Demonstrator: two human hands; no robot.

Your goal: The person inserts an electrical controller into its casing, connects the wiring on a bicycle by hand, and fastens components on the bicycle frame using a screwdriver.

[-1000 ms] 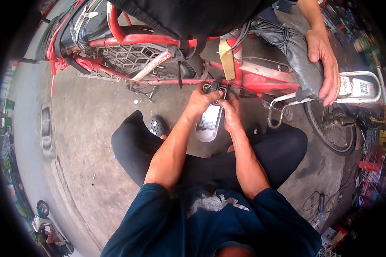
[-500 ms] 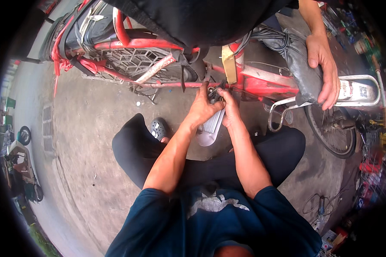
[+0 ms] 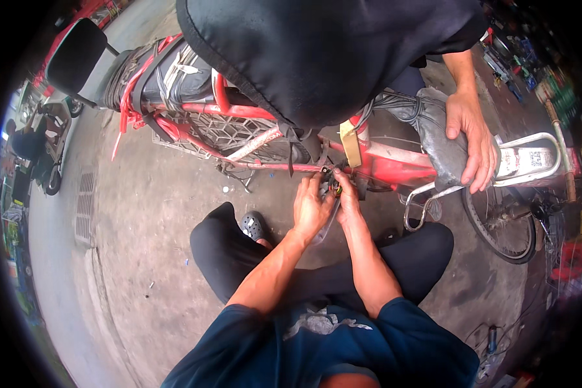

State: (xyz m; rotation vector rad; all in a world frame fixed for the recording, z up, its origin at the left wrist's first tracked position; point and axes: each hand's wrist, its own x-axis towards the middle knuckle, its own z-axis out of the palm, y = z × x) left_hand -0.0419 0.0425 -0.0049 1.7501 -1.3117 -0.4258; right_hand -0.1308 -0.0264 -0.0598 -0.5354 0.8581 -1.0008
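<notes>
My left hand (image 3: pixel 312 205) and my right hand (image 3: pixel 347 197) are close together in front of a red bike frame (image 3: pixel 394 165). Their fingers are closed around a small bundle of dark wires (image 3: pixel 334 186) with a bit of yellow and red in it. Below the wires, a pale, ridged metal box (image 3: pixel 323 233) shows only in part between my wrists; my hands and forearms hide the rest. The fingertips are beside the lower red tube of the bike, and the exact grip on each wire is too small to make out.
Across the bike leans a person in a black garment (image 3: pixel 330 58), whose hand (image 3: pixel 472 139) rests on the grey-covered saddle (image 3: pixel 436 116). A white rear rack (image 3: pixel 530 158) and wheel (image 3: pixel 498 226) stand at right. A floor grate (image 3: pixel 85 207) lies left; a cable and tool (image 3: pixel 492 339) lie lower right.
The view has shifted, so the bike appears lower. My hands have drawn closer together around the wires, and the ridged box shows far less. The other person's hand stays on the saddle.
</notes>
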